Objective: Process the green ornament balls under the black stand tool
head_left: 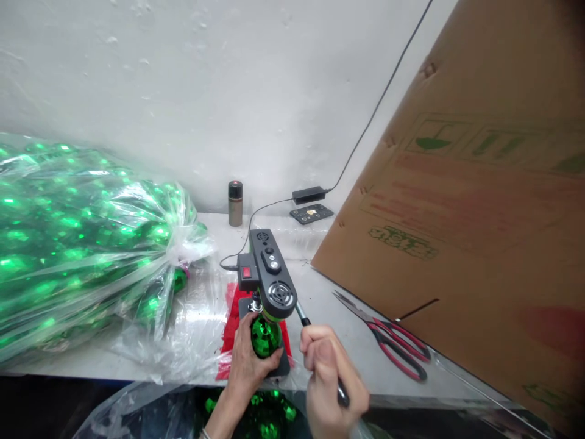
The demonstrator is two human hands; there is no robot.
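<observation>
My left hand [244, 356] is closed round a shiny green faceted ball ornament [265, 335], thumb and fingers on its sides. The ball sits right beneath the head of a small black bench machine [274, 274], which has round grilles and a red switch [247, 272]. To the right, my right hand [331, 381] is wrapped round the black grip of a metal lever [301, 312] that runs up to the machine. Under the machine, a black base [282, 366] stands on red tape [227, 347]. Where the ball's top meets the machine is hidden.
A clear plastic bag [91, 244] of green balls fills the left. Red-and-black scissors [388, 341] lie at the right beside a large cardboard box [479, 201]. Behind stand a bottle [235, 204], a power adapter [309, 195] and a phone [311, 213]. More green balls [269, 414] lie below the table edge.
</observation>
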